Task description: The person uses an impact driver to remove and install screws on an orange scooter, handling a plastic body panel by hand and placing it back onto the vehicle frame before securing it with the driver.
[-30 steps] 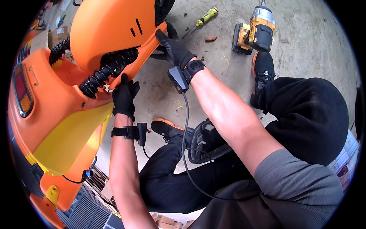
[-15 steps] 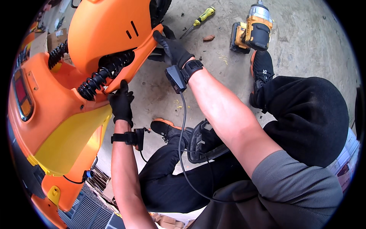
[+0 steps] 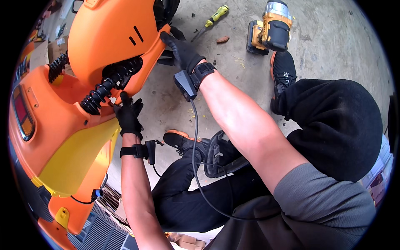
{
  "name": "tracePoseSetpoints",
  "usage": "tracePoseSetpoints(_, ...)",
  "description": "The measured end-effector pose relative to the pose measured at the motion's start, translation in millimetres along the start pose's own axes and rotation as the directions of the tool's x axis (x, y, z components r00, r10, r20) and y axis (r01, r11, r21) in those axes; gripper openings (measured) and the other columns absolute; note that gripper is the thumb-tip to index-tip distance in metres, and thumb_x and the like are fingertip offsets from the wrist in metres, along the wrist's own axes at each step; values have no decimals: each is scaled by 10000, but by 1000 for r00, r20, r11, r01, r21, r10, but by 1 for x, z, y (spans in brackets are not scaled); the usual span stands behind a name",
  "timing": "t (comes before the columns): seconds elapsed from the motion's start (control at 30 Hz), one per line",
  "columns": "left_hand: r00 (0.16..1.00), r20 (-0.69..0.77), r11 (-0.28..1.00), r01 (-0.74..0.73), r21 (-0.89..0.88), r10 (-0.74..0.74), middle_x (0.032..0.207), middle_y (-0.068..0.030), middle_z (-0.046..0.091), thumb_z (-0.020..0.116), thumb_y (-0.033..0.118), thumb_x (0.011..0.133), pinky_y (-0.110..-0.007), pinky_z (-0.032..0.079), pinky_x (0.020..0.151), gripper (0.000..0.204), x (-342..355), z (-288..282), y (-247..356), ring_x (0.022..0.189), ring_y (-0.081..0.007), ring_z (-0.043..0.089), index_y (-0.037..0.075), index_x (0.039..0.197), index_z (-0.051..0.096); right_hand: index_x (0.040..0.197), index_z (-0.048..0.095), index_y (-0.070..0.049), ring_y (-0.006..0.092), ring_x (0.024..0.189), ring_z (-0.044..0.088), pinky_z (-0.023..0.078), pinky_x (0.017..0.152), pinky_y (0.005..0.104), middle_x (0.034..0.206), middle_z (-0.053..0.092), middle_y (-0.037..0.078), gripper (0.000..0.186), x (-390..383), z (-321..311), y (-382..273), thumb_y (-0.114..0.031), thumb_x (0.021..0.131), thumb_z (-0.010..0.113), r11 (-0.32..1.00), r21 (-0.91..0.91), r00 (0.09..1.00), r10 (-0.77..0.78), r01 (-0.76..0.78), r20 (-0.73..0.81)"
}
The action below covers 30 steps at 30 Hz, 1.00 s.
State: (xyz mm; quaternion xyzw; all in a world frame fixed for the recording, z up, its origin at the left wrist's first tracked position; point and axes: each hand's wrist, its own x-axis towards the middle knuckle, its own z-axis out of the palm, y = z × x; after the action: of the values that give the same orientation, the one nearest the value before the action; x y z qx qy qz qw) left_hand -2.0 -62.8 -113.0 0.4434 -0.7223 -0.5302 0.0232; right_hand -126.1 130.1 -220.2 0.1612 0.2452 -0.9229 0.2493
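Observation:
An orange plastic trim strip (image 3: 151, 58) runs along the side of an orange ride-on vehicle (image 3: 106, 37), beside a black coil-spring shock absorber (image 3: 102, 91). My right hand (image 3: 185, 52), in a black glove, is closed round the strip's far end, its thumb on the outer face; some fingers are hidden behind. At the near end, below the shock, my gloved left hand (image 3: 129, 116) pinches the strip's tip with bent fingers. Its fingertips are partly hidden against the orange body.
On the concrete floor lie a yellow-handled screwdriver (image 3: 214, 18) and a reddish-brown scrap (image 3: 223, 40). A yellow-and-black cordless impact wrench (image 3: 275, 29) stands near my right shoe (image 3: 284, 71). A cable (image 3: 195, 154) hangs from my right wrist device. Cardboard (image 3: 58, 49) sits behind the vehicle.
The view has shifted slightly, so the floor tools and vehicle appear a little further left. Both hands stay at the strip's ends; the left fingers have shifted a little.

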Motion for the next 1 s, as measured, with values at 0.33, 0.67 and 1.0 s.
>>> tracePoseSetpoints(0.33, 995, -33, 994, -93, 50, 95, 685, -104, 589, 617, 223, 919, -288, 493, 500, 664, 1, 16, 14, 571, -207, 628, -72, 1362, 219, 1471, 181, -221, 290, 1059, 602, 573, 796, 476, 1285, 511, 125, 827, 0, 2, 3, -395, 852, 699, 1000, -22, 1000, -15, 16, 7)
tracePoseSetpoints(0.67, 858, 71, 545, -385, 745, 509, 1055, -223, 608, 647, 161, 838, -389, 506, 762, 846, -21, 22, 8, 864, -310, 645, 52, 1486, 115, 1470, 160, -260, 302, 1053, 610, 597, 758, 481, 1283, 505, 115, 818, 4, -2, 16, -346, 861, 700, 999, 33, 997, -28, 25, 73)
tracePoseSetpoints(1.0, 502, 638, -226, -654, 722, 584, 1224, -189, 497, 625, 77, 780, -440, 440, 894, 566, -47, 62, 33, 1112, -364, 517, 77, 1317, 449, 1465, 207, -233, 320, 1131, 564, 532, 861, 529, 1348, 470, 113, 806, 2, 2, 14, -383, 846, 701, 998, 52, 998, 15, -18, 55)
